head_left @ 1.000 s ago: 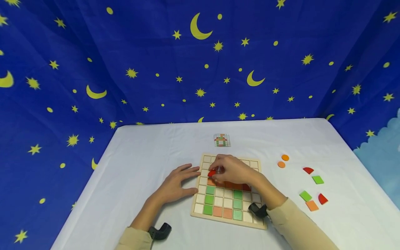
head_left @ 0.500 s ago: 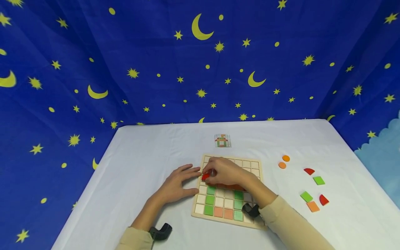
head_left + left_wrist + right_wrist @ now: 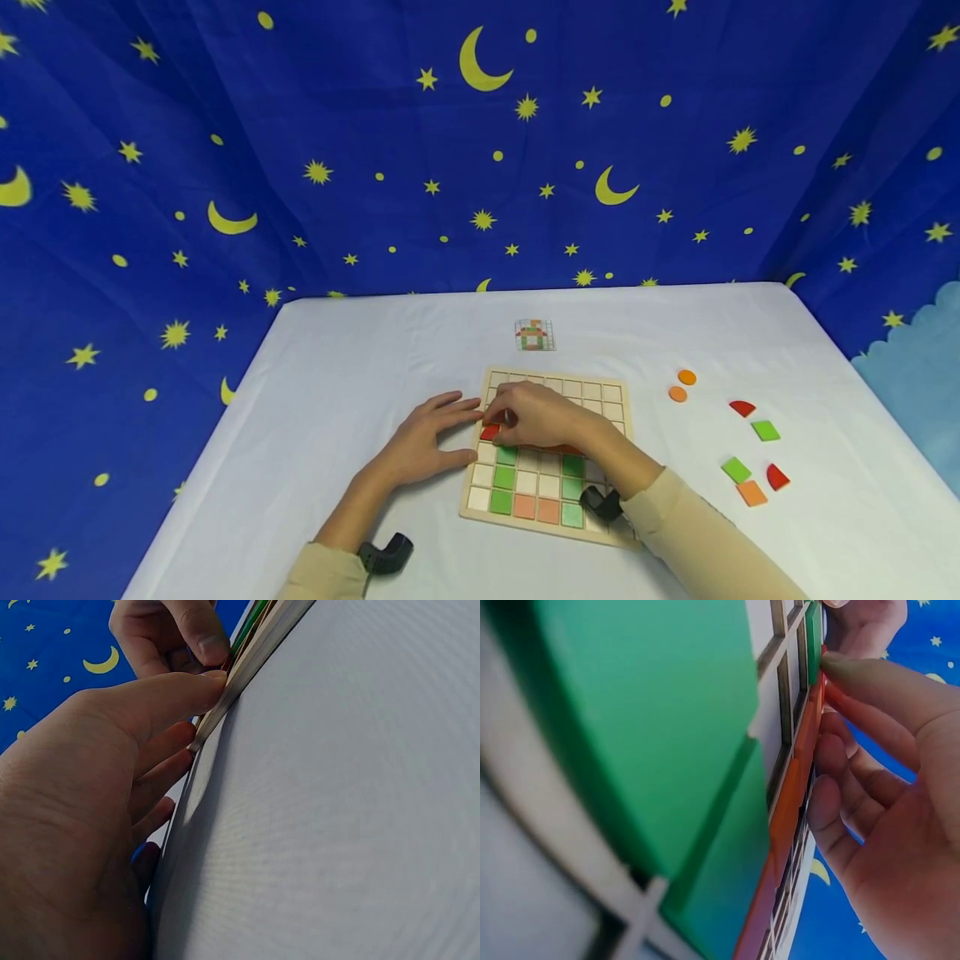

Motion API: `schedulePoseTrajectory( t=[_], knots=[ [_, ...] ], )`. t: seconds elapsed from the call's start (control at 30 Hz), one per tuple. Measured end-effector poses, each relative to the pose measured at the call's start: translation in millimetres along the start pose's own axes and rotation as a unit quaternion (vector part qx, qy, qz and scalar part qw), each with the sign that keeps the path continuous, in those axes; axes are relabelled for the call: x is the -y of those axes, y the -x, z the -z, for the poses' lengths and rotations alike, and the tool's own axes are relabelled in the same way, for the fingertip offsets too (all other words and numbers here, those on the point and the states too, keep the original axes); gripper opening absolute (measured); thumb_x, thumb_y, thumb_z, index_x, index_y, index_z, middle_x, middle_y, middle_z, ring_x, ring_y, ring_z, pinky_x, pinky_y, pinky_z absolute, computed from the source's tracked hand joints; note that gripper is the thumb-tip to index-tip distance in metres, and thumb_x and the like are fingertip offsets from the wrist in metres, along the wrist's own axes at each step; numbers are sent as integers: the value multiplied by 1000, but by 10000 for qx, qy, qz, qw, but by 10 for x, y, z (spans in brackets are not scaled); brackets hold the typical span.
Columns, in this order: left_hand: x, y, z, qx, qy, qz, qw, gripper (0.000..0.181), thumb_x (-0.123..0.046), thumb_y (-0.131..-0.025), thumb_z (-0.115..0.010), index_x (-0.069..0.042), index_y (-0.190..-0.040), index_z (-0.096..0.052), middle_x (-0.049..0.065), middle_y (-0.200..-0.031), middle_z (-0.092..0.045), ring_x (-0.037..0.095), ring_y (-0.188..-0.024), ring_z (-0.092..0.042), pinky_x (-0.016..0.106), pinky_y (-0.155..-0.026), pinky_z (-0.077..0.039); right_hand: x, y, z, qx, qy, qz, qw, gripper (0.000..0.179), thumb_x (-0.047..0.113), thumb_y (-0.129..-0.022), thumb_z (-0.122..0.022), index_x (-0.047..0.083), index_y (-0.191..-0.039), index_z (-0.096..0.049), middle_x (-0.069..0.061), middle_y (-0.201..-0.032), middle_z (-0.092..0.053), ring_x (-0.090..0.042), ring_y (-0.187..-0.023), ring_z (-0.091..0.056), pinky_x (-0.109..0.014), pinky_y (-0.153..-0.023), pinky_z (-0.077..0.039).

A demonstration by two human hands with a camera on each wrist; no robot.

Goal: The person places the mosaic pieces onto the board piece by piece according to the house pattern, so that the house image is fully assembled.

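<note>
A wooden grid board (image 3: 540,528) lies on the table, with green, pale orange and darker orange tiles in some of its cells. My right hand (image 3: 543,415) reaches over it and pinches a red tile (image 3: 490,432), seemingly a quarter circle, at a cell in the leftmost column. In the right wrist view, thumb and index finger meet at a sliver of red beyond the orange tiles (image 3: 786,810). Along the board's left edge lies my left hand (image 3: 423,442), fingers extended and touching the rim; the left wrist view shows its thumb (image 3: 202,691) against that edge. The right hand hides several middle cells.
Behind the board lies a small pattern card (image 3: 534,335). To the right are two orange discs (image 3: 678,394), two red quarter circles (image 3: 777,477), two green squares (image 3: 766,431) and an orange square (image 3: 752,493). A blue starry curtain (image 3: 405,150) surrounds the white table.
My right hand has carried the red tile left and toward me, from above the second column down to a cell in the leftmost column. The left hand has stayed at the board's edge.
</note>
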State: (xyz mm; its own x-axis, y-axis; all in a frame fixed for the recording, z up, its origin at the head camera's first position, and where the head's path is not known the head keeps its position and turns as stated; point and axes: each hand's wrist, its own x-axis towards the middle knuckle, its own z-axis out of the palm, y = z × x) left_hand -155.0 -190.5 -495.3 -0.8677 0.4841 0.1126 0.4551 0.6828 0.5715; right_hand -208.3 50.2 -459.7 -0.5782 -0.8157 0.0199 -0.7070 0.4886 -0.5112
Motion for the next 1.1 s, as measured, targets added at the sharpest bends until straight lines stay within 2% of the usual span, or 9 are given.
schedulePoseTrajectory(
  t=[0.27,0.57,0.9,1.1],
  knots=[
    [-12,-2,0,28,31,-49,10000,57,-47,-83,-72,-29,-135,-58,-17,-144,-44,12,-139,-26,51,-106,-28,9,16,6,18,98,9,10000,21,28,-85,-72,20,-104,-75,9,-90,-59,-6,-74,-52,-24,-67,-44],
    [1,-3,-2,3,20,-67,10000,56,-45,-82,-73,-29,-134,-58,-15,-145,-44,12,-139,-25,50,-107,-28,1,96,94,-152,-371,-27,9992,24,25,-87,-71,14,-108,-73,6,-92,-63,-12,-80,-58,-26,-71,-48],
    [-10,-7,2,40,17,13,10000,58,-47,-82,-73,-28,-134,-59,-16,-145,-43,12,-139,-25,49,-107,-27,-134,394,265,-367,-859,-297,9952,27,25,-88,-71,13,-113,-71,5,-102,-66,-8,-82,-58,-27,-73,-51],
    [-2,2,6,21,44,-25,10000,58,-47,-82,-73,-27,-134,-59,-15,-145,-44,13,-140,-25,49,-108,-26,-223,561,347,-562,-914,-447,9932,27,25,-89,-71,14,-113,-71,4,-102,-67,-10,-77,-58,-29,-69,-50]
  ],
)
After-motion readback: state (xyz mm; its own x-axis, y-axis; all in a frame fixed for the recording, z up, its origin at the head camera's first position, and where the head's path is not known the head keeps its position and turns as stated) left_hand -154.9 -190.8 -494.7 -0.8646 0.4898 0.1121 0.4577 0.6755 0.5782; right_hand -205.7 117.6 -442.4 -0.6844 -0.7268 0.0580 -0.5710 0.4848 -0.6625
